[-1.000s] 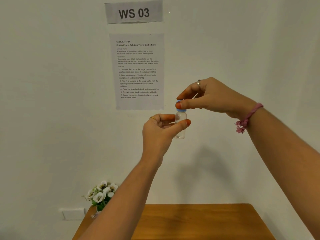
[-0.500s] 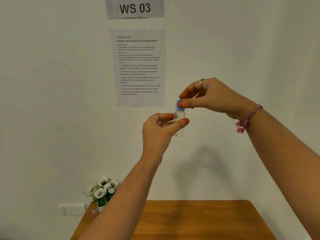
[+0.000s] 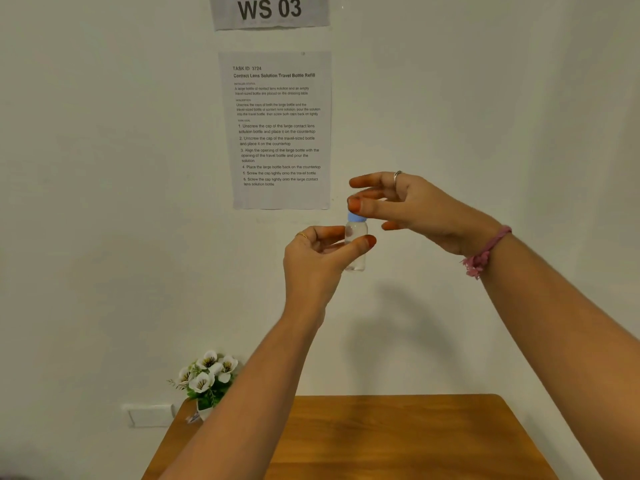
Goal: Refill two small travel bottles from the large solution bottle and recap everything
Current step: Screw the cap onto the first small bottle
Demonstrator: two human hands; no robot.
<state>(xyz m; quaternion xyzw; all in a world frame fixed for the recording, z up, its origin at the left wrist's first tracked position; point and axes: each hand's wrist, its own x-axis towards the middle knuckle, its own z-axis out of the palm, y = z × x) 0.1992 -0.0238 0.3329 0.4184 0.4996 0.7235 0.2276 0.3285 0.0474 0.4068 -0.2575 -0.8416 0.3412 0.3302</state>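
A: Travel bottle (image 3: 356, 242): orientation?

B: Upright, long axis vertical, blue cap (image 3: 356, 217) uppermost, raised high above the desk (image 3: 398, 434).

A: Hands?

B: Left hand (image 3: 320, 258) pinched the body between thumb and fingers. Right hand (image 3: 412, 206) was spread, one fingertip at the cap; contact unclear.

A: Surroundings?

B: Instruction sheet (image 3: 278, 129) on the wall behind; flowers (image 3: 207, 375) at the desk's far-left corner.

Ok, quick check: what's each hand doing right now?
Left hand: closed on the travel bottle, held upright.
Right hand: fingers spread open above the blue cap, holding nothing; whether the thumb touches the cap cannot be told.
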